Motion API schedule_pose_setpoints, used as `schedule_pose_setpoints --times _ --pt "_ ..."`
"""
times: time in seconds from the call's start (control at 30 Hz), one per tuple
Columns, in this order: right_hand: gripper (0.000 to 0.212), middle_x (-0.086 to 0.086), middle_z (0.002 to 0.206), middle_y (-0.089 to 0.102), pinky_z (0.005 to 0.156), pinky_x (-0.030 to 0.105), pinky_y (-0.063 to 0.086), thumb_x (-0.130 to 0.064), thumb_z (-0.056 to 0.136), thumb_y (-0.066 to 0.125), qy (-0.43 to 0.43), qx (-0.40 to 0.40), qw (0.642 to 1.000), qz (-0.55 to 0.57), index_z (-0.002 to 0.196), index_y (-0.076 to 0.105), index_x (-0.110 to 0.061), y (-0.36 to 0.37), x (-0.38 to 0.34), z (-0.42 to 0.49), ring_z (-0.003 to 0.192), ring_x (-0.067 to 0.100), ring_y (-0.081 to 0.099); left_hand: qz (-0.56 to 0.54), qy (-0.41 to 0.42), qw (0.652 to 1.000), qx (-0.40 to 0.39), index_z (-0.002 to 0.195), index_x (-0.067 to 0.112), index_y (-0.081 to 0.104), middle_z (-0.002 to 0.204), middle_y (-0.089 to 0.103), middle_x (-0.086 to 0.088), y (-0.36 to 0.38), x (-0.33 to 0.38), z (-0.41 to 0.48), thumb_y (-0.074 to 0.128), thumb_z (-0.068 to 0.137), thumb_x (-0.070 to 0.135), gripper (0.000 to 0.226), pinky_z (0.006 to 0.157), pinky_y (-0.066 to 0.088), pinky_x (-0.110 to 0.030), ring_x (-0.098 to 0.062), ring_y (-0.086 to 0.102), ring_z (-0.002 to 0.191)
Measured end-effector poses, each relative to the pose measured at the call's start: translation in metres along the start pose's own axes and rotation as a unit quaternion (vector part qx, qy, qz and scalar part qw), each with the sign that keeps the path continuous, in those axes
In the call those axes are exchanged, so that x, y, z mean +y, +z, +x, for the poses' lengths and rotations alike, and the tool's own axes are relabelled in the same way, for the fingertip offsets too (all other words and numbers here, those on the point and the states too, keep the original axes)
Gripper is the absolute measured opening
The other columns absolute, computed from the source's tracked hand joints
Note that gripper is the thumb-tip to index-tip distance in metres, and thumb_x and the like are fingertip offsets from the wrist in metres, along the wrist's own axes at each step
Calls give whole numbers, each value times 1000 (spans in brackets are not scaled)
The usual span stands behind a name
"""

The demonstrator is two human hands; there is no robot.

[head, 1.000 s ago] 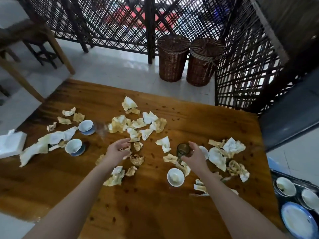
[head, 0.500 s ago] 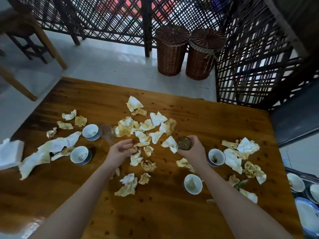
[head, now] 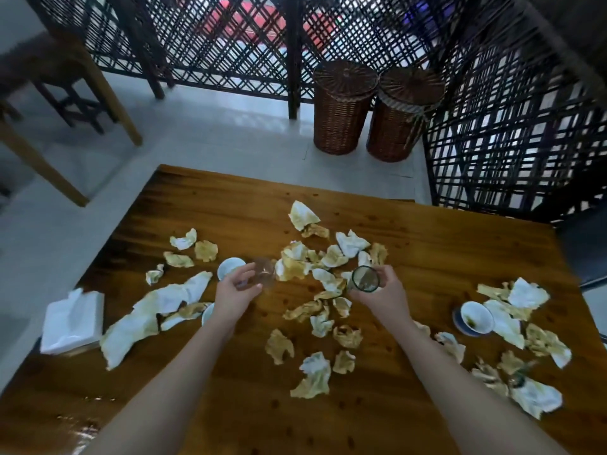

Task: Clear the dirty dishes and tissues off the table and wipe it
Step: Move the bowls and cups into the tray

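Currently | your right hand (head: 382,292): grips green glass (head: 364,279), apparently raised for removal | your left hand (head: 235,292): curled at clear glass (head: 263,272), grip unconfirmed | tissues (head: 331,257), cups (head: 476,318): scattered on tabletop (head: 443,251), awaiting collection

Counter (head: 443,244): warm brown wood w/ small dark knots. Tissues (head: 303,215): white, most w/ yellow-brown stains. Cup (head: 476,317): white inside, blue outside. Green glass (head: 364,279): pale green tint, darker rim. Clear glass (head: 263,273): no colour. Baskets (head: 341,119): brown wicker weave. Screen (head: 213,37): black criss-cross lattice. Floor (head: 213,136) is pale grey.
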State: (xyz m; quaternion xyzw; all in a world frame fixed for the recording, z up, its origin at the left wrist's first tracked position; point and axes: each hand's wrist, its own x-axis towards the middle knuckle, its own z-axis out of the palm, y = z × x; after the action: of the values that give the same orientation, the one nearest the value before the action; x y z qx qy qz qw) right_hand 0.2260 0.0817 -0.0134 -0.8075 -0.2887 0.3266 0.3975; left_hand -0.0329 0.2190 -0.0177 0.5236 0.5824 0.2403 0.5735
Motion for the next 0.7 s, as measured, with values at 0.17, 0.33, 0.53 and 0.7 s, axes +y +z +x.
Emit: schedule_pose_setpoints --times 0.17,0.33,0.53,0.7 --pt "61 -22 94 54 53 3 40 -24 63 88 22 5 1000 -14 109 48 -27 9 1 0 80 -9 52 16 9 999 -35 132 27 56 125 54 10 -2 0 20 75 80 1 61 92 51 -30 -10 59 105" --pt "65 -14 101 57 72 16 47 -24 59 90 39 18 999 -6 108 48 -28 12 12 0 93 6 57 65 -9 996 -64 141 24 45 128 48 9 7 -4 37 75 80 -1 73 96 45 -24 -12 50 118" --pt "57 -15 98 60 71 17 47 -19 59 90 50 38 998 0 100 51 -28 9 19 -8 89 1 58 160 42 984 -70 144 12 39 138 49 -7 20 -12 48 77 76 -3 79 106 43 -38 -23 48 127" --pt "57 -14 98 61 68 14 45 -19 57 90 60 54 997 6 97 51 -30 5 25 -18 91 0 59 222 102 969 -38 129 15 52 120 51 -4 31 -10 49 83 73 14 64 89 42 -22 -19 53 110"
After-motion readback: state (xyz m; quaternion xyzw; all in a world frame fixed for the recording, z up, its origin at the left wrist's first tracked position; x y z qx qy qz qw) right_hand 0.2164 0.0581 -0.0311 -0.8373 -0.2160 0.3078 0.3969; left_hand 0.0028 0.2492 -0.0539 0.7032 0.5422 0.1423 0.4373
